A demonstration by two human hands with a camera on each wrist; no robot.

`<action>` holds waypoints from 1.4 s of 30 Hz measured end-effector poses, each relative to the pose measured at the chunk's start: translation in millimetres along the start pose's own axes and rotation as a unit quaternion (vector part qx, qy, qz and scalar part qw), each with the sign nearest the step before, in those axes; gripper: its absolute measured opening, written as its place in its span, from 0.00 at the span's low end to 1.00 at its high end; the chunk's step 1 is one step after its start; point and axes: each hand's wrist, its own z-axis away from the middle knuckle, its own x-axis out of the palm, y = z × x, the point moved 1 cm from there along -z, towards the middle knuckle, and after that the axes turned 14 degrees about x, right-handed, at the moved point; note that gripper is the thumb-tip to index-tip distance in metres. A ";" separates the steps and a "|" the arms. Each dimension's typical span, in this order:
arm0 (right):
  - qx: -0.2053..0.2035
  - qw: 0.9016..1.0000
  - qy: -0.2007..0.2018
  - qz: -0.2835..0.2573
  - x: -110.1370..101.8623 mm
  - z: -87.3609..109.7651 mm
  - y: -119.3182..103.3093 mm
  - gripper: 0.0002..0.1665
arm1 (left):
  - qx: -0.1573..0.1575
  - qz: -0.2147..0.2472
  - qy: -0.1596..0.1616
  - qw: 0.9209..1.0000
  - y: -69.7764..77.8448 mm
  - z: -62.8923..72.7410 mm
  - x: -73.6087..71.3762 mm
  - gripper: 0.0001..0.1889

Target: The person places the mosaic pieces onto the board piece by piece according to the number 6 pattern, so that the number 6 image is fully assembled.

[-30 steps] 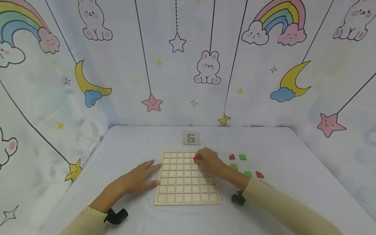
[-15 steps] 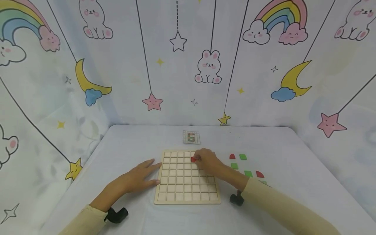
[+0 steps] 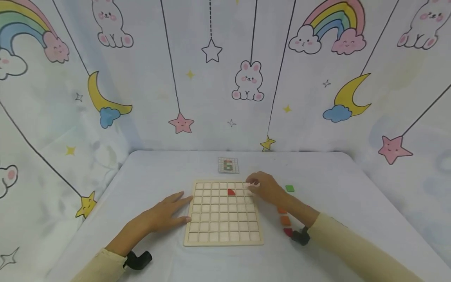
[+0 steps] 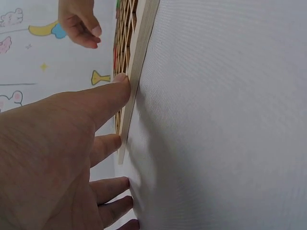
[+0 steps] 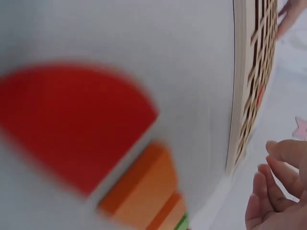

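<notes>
A pale wooden grid board [image 3: 215,213] lies on the white table. One red quarter-circle tile [image 3: 231,192] sits in a cell of its second row, right of the middle. My left hand [image 3: 163,213] rests beside the board, its thumb and index finger touching the left edge; in the left wrist view the thumb [image 4: 112,96] presses on the rim. My right hand [image 3: 266,188] hovers over the board's upper right corner, holding nothing, thumb and fingers apart. In the right wrist view the right hand's fingers [image 5: 283,177] are loosely bent with nothing between them.
Right of the board lie a green square tile [image 3: 289,188], orange square tiles [image 3: 285,221] and a red quarter-circle tile [image 3: 287,232]; the right forearm hides others. Behind the board lies a small pattern card [image 3: 228,165] showing a 6. A printed cloth backdrop [image 3: 211,90] surrounds the table.
My right hand has let go of the red quarter-circle tile, which now lies in the cell, and has moved right toward the loose tiles. My left hand has stayed at the board's edge.
</notes>
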 end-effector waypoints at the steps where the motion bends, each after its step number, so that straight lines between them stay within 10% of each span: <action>1: -0.001 1.000 0.002 -0.002 -6.0 0.3 5.3 0.14 | -0.002 -0.002 -0.001 1.000 -0.1 0.4 0.0 0.40; 20: 0.134 0.991 -0.017 0.003 -65.6 19.4 110.4 0.31 | -0.012 0.002 -0.002 1.000 0.0 3.3 0.5 0.40; 42: 0.140 0.989 -0.009 0.038 -63.0 17.5 120.5 0.19 | 0.010 -0.001 0.001 1.000 -1.5 -0.4 0.9 0.40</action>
